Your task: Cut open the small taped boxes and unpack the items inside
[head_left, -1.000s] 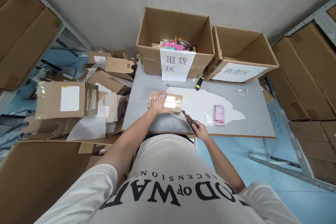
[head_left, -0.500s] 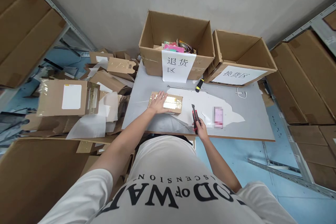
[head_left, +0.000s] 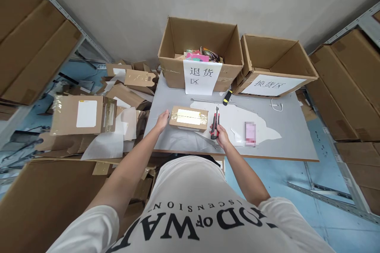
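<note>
The person wears a white short-sleeved T-shirt (head_left: 190,197) with large black block lettering across the chest, seen upside down from above, and a line of smaller, widely spaced black capitals arching over it. The sleeves end above the elbows, leaving both forearms bare down to the left hand (head_left: 162,120) and the right hand (head_left: 221,136). No watch, ring, glove or wristband shows on either wrist

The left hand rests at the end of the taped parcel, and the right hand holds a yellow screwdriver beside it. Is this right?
Not quite. In the head view the right hand holds a red and black utility knife, not a yellow screwdriver. The left hand is at the end of the taped parcel.
</note>
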`<state>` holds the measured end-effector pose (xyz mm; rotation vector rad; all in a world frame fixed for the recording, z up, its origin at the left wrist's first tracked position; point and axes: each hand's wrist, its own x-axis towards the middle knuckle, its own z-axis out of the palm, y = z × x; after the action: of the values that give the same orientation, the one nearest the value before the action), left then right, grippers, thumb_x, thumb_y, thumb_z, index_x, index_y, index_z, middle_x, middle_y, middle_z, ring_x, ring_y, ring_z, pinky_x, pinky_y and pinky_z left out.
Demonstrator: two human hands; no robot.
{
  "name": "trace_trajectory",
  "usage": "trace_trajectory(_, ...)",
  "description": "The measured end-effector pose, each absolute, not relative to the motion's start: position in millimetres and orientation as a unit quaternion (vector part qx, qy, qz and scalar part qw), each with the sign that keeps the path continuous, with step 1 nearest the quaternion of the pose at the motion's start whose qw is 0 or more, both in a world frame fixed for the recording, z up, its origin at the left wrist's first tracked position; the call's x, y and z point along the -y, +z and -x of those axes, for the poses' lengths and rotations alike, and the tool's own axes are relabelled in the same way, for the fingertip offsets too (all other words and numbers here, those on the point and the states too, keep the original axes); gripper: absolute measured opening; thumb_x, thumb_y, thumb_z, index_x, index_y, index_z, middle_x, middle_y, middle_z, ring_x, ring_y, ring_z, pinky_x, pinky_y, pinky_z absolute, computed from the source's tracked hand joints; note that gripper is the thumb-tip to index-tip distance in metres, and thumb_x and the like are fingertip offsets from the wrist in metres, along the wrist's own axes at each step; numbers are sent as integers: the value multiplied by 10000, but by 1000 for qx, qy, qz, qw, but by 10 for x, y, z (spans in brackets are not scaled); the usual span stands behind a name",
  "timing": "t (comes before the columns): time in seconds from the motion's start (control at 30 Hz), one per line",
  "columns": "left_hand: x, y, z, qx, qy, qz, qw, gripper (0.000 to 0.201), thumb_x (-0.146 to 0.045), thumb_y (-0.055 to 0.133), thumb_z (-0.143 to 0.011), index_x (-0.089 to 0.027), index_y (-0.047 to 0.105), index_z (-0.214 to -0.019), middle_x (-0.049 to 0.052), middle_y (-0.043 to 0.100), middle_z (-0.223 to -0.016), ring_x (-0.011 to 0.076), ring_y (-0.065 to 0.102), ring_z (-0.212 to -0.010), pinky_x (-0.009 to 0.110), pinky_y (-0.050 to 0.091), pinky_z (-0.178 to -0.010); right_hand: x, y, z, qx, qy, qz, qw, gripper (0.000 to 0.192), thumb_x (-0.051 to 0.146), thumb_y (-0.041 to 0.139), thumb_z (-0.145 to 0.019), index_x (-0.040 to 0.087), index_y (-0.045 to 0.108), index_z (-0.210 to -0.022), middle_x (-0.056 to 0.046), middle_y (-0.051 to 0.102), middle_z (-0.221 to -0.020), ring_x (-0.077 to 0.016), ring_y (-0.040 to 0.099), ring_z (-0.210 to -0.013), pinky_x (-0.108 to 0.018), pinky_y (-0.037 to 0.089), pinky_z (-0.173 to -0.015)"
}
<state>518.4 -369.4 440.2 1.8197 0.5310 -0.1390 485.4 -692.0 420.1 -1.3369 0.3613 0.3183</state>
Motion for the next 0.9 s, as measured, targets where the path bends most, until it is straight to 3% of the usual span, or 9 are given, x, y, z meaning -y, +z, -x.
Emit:
trace_trajectory(0.1,3688,4365,-5101,-271,-102,-704,649,593,-604,364,-885,-147,573,-1198,161,599,-1262,251,583,-1146,375,473,-927,6871,4132,-4927,-177,129,619,754,347,512,571,-751,199,559,-898,-38,682,-870,-151,642,-731,-259,512,-643)
trace_trajectory(0.27,3729,4323,-5027,-264,-119,-678,676,575,-636,370,-866,-193,646,-1107,108,669,-1156,243,620,-1076,362,492,-892,7036,3948,-5015,-232,95,695,674,328,443,541,-716,178,593,-901,-34,686,-831,-160,638,-756,-264,512,-652)
trace_trajectory(0.47,3731,4248,-5008,-274,-112,-666,685,546,-599,400,-866,-183,621,-1142,100,637,-1221,230,594,-1114,337,498,-868,7315,3827,-5016,-267,93,705,651,237,350,570,-686,193,617,-856,-3,673,-722,-161,639,-700,-280,522,-641)
trace_trajectory(0.57,3699,4217,-5010,-277,-123,-670,678,570,-621,379,-865,-190,595,-1169,101,619,-1248,238,574,-1146,360,492,-868,7222,3870,-5030,-250,123,671,687,213,330,557,-723,199,605,-885,-27,693,-779,-177,665,-747,-306,545,-663)
trace_trajectory(0.73,3608,4170,-5055,-283,-164,-638,697,669,-693,255,-865,-171,583,-1127,130,652,-1176,243,618,-1074,366,489,-834,6976,4062,-5100,-183,220,547,787,181,286,522,-817,220,578,-976,-71,693,-1059,-198,664,-988,-355,564,-790)
trace_trajectory(0.9,3589,4192,-5049,-291,-174,-610,717,653,-712,283,-850,-165,580,-1049,132,674,-1108,233,652,-980,319,497,-747,6926,4182,-5142,-195,241,523,794,141,213,489,-855,221,584,-959,-60,711,-1015,-187,668,-991,-352,569,-828)
